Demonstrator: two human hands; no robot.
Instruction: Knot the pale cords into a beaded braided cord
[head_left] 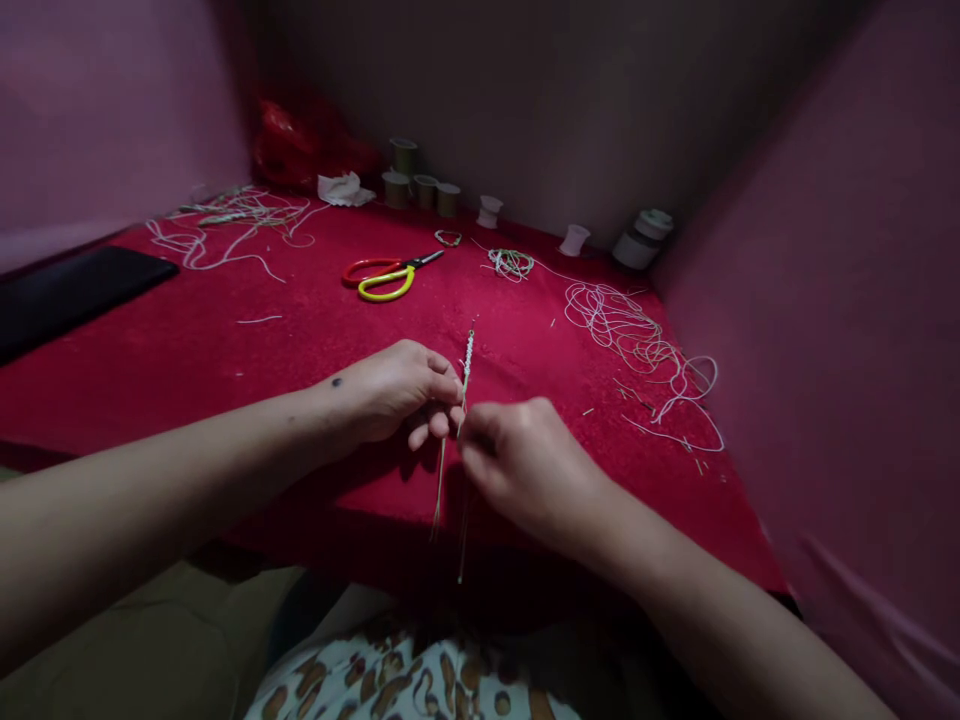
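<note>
A narrow braided cord (469, 354), white toward its far end and greenish nearer me, lies on the red cloth, its far tip at a small pin-like point. My left hand (424, 393) pinches the cord between thumb and forefinger just below the white knots, the other fingers curled loosely. Close beside it on the right, my right hand (525, 455) is closed with thumb and fingers together at the cord's strands; what exactly lies in the pinch is partly hidden. Loose thin strands (439, 490) hang down between the hands past the table's front edge.
Red-and-yellow scissors (394, 277) lie beyond my left hand. Thread spools (425, 190) and a white jar (643, 240) stand along the back wall. Tangled cords (619, 325) spread at right, more white cord (240, 225) at left. A black phone-like slab (82, 290) lies far left.
</note>
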